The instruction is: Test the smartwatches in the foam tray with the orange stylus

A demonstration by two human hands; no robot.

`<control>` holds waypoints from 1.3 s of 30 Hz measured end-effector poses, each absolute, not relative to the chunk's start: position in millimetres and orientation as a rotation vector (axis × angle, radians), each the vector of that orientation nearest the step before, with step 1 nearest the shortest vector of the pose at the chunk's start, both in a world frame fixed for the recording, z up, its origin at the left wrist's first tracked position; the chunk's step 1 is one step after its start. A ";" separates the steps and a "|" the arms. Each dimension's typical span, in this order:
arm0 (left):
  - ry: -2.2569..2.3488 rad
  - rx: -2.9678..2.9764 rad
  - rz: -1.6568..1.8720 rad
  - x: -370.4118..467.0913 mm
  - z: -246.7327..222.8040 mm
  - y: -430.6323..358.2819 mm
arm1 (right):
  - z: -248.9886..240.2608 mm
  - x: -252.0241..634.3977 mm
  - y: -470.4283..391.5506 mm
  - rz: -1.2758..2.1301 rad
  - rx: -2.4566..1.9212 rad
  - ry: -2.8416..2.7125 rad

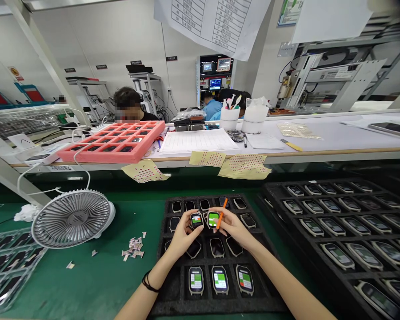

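My left hand [185, 229] is closed around a smartwatch [196, 219] whose screen is lit white, green and red. Close beside it, my right hand [233, 226] grips a slim orange stick-like tool [222, 212]. A second smartwatch [214, 219] with a bright green screen sits at the right hand's fingers, which touch its edge. Both hands are over a black foam tray [171, 284] of watch bodies in compartments. In its front row, three watches [219, 280] show lit screens; those behind are mostly dark. My forearms and hands hide some compartments.
A larger black foam tray [296, 242] with many watches lies to the right. At left stand a grey fan [75, 218], a pile of small labels [133, 248] and a clear tray [11, 266]. A pink foam tray [130, 155] and papers [198, 140] rest on the shelf; people sit beyond.
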State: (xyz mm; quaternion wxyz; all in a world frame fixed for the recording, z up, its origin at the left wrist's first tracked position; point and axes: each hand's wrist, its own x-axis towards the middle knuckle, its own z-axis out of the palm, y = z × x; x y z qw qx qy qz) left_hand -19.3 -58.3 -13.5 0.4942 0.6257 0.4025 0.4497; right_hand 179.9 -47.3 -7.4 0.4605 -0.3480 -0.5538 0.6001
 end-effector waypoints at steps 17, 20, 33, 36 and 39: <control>1.009 1.533 1.106 -18.8 -13.8 -57.1 | 0.3 182.8 -50.9 1.528 -0.862 -1.420; 1.014 1.532 1.129 -17.7 -11.4 -57.6 | 2.3 182.8 -52.2 1.568 -0.822 -1.396; 1.158 1.746 1.185 -17.9 -9.4 -60.8 | -1.4 177.2 -52.2 1.552 -0.844 -1.375; 1.138 1.730 1.196 -18.0 -12.9 -59.2 | -2.6 178.0 -52.0 1.587 -0.821 -1.377; 1.122 1.715 1.204 -18.0 -14.3 -59.1 | -3.3 177.9 -51.5 1.571 -0.831 -1.362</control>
